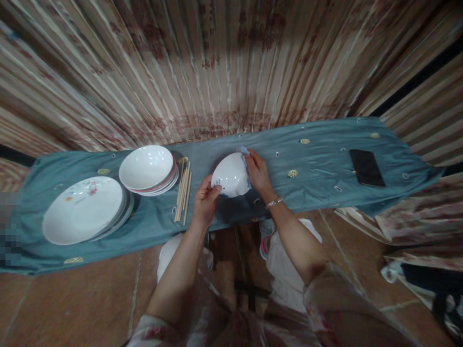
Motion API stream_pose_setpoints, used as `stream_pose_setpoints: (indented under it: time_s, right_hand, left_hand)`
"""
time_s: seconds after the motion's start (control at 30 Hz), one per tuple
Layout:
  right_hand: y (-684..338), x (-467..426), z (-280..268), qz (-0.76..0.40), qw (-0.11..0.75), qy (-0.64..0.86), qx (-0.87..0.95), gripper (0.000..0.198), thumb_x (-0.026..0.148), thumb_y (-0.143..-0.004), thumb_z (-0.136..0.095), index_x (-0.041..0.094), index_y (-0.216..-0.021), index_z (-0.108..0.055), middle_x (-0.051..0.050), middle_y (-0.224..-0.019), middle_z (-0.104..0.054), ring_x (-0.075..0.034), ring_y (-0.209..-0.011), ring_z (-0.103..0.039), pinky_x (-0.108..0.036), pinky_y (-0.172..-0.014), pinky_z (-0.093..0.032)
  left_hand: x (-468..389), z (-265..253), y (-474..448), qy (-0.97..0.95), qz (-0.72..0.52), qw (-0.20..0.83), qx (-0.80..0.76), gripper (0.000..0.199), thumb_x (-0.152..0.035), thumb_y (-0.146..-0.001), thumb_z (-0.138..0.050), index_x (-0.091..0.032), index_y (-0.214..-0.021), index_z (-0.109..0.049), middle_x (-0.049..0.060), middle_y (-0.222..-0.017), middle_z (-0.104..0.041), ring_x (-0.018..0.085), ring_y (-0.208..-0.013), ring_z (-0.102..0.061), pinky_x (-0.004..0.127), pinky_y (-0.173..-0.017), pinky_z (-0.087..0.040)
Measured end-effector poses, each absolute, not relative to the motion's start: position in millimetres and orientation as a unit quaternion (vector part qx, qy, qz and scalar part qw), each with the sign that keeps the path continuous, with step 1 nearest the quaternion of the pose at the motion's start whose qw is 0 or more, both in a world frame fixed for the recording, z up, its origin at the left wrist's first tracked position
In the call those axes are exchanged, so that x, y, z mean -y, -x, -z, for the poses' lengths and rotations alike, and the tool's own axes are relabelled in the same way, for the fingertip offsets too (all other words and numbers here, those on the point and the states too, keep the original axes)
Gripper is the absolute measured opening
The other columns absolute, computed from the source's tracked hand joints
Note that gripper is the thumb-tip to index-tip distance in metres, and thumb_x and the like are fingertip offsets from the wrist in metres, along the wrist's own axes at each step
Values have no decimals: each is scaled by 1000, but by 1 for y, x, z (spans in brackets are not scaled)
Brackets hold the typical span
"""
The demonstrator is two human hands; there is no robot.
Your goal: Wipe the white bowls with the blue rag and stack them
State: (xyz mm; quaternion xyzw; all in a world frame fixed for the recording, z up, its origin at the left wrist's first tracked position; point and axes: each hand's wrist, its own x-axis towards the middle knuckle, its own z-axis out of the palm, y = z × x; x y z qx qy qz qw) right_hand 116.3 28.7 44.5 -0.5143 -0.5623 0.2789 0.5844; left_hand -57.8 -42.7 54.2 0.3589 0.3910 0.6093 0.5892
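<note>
The 2 hands hold a white bowl (231, 172) with blue markings, tilted, over the middle of the worktop (318, 185); whether its lower edge touches the surface I cannot tell. The left hand (204, 203) pinches the bowl's left edge, thumb lying on the white outer face. The right hand (258, 172) is at the bowl's upper right edge, its fingers closed on a small pale blue cloth (245, 150). A bracelet (274, 202) circles the right wrist.

Just left of the left hand lies a loose bundle of chopsticks (183, 193), roughly side by side. Beyond them stands a stack of bowls (146, 167), and nearer the worktop's left end a stack of plates (85, 209), the top 1 decorated with flowers. Well apart, toward the right end, a black phone-like device (366, 167) lies flat. A pleated curtain (224, 62) hangs behind.
</note>
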Motion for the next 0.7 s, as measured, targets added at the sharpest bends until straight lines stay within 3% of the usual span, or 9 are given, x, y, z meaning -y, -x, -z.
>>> stream_pose_setpoints:
  time_s: [0.23, 0.43, 0.7]
  right_hand:
    - [-108, -13, -59, -220, 534, 465, 671, 47, 55, -102, -41, 25, -121, -71, -9, -126, -72, -26, -121, -62, -45, -113, -45]
    - [-101, 8, -72, -164, 483, 425, 748, 45, 47, -103, -41, 27, -137, -63, -9, -150, -56, -26, -141, -49, -51, -125, -34]
    - [-105, 3, -65, -217, 504, 441, 710, 48, 51, -104, -36, 26, -136, -62, -9, -142, -63, -24, -135, -55, -47, -122, -38]
  left_hand:
    - [37, -54, 63, -356, -628, 548, -423, 47, -49, -58, -92, -21, -92, -76, 2, -88, -77, 14, -75, -65, 24, -73, -50]
    - [39, -58, 61, -357, -633, 536, -429, 49, -51, -57, -92, -20, -93, -77, 2, -85, -77, 15, -73, -66, 26, -72, -51]
    - [39, -56, 63, -347, -618, 556, -434, 49, -50, -54, -94, -18, -86, -76, 0, -75, -73, 12, -63, -61, 23, -62, -47]
